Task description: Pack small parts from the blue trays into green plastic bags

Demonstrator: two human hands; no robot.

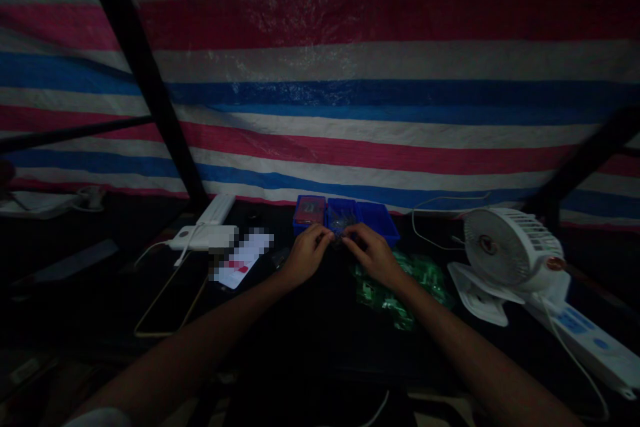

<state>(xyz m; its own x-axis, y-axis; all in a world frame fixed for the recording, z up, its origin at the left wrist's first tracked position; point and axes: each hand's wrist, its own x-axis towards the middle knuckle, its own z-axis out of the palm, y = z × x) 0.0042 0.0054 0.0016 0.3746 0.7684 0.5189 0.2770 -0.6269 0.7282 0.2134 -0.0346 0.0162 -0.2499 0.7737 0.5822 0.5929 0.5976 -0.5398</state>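
Barely visible, a small dark part (339, 228) glints.

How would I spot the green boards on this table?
Below the striped tarpaulin, a dark table holds a row of blue bins. Just in front, between the right hand and the white fan, lies a heap of green circuit boards, the only green thing.

A woven tarpaulin (320, 80) runs in red, white and blue stripes behind the black surface (310, 340). At the far edge sit blue plastic bins (345, 217); green circuit boards (400, 290) lie right, beside a white desk fan (505, 247) and a white power strip (585, 340) with blue panels.
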